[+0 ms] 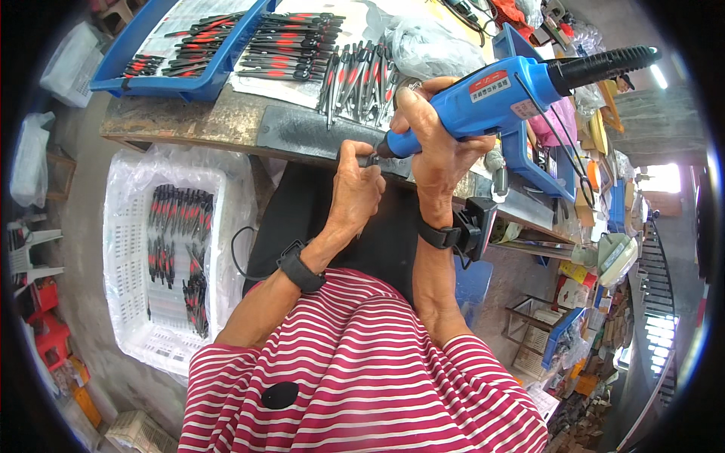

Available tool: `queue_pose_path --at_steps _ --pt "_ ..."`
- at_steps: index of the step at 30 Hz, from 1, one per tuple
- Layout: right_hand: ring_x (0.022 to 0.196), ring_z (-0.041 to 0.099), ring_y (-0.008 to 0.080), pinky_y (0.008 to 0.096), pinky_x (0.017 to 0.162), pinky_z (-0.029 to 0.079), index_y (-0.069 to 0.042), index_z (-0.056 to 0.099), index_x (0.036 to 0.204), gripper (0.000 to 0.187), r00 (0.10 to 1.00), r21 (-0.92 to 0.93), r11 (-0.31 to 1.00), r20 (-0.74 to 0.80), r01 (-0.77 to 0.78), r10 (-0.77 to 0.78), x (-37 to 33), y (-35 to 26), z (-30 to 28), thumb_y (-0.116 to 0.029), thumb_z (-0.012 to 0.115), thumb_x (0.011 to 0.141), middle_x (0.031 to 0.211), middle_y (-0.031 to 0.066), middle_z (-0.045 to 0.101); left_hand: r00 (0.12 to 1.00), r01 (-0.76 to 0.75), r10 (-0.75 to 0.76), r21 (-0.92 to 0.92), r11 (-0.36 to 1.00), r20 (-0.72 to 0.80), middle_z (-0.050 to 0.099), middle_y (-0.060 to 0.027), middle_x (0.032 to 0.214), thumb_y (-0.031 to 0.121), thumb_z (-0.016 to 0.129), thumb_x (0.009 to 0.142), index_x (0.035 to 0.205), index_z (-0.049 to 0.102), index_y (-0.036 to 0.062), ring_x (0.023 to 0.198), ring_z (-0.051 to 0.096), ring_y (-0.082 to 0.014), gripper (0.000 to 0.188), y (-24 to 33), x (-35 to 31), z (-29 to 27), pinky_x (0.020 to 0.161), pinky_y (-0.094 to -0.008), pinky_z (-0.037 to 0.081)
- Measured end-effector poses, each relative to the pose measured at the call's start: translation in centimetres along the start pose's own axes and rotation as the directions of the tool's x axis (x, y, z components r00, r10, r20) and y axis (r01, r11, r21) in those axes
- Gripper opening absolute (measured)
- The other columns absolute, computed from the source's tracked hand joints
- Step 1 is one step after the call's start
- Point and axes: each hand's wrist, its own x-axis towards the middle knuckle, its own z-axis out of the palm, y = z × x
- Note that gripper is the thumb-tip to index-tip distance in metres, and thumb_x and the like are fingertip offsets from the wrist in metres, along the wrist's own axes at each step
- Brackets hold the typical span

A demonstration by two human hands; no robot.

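Here the right hand (434, 143) grips the blue power tool (498, 94).

A blue tray (113, 79) sits at the far left of the counter (226, 124), holding rows of black-and-red pliers (198, 45). More such pliers (291, 47) lie in a stack on paper beside it, and a further bunch (359, 75) rests near the counter's front edge. A crumpled clear plastic bag (430, 45) lies behind them. Below the counter, a white plastic crate (124, 249) lined with plastic holds more black-and-red pliers (177, 241).
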Motion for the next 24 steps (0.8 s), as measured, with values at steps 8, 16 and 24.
queue_pose_path --at_steps 8,16,24 --pt "0.052 0.053 0.01 0.0253 0.054 0.044 0.003 0.062 0.07 0.007 0.997 -0.057 0.998 -0.07 -0.017 0.013 -0.6 0.6 0.5 -0.003 0.065 0.069 0.061 0.0034 0.056 0.983 -0.15 0.168 0.191 0.97 -0.081 0.05 -0.0107 0.063 -0.004 0.047 0.079 0.104 0.038 0.0038 0.052 0.052 -0.0164 0.028 -1.5 0.5 0.0 0.049 -0.0324 0.042" --pt "0.052 0.053 0.0075 0.0223 0.05 0.044 0.0 0.055 0.082 0.019 0.999 -0.115 0.993 0.004 -0.041 0.042 -1.2 1.8 0.8 0.002 0.069 0.068 0.063 0.0014 0.055 0.94 -0.268 0.321 0.329 0.906 -0.117 0.054 -0.0164 0.069 -0.005 0.049 0.078 0.103 0.04 0.0035 0.059 0.059 -0.0237 0.027 -1.9 0.5 0.5 0.055 -0.0353 0.044" --pt "0.052 0.054 0.0078 0.0214 0.049 0.043 -0.001 0.058 0.076 0.015 0.979 -0.018 0.981 0.062 -0.195 0.196 -0.8 -0.1 0.2 0.0 0.069 0.066 0.063 0.0013 0.057 0.963 -0.222 0.255 0.275 0.935 -0.09 0.052 -0.0151 0.063 -0.004 0.049 0.079 0.102 0.039 0.0037 0.056 0.058 -0.0246 0.027 -1.7 0.6 0.1 0.054 -0.0354 0.044"
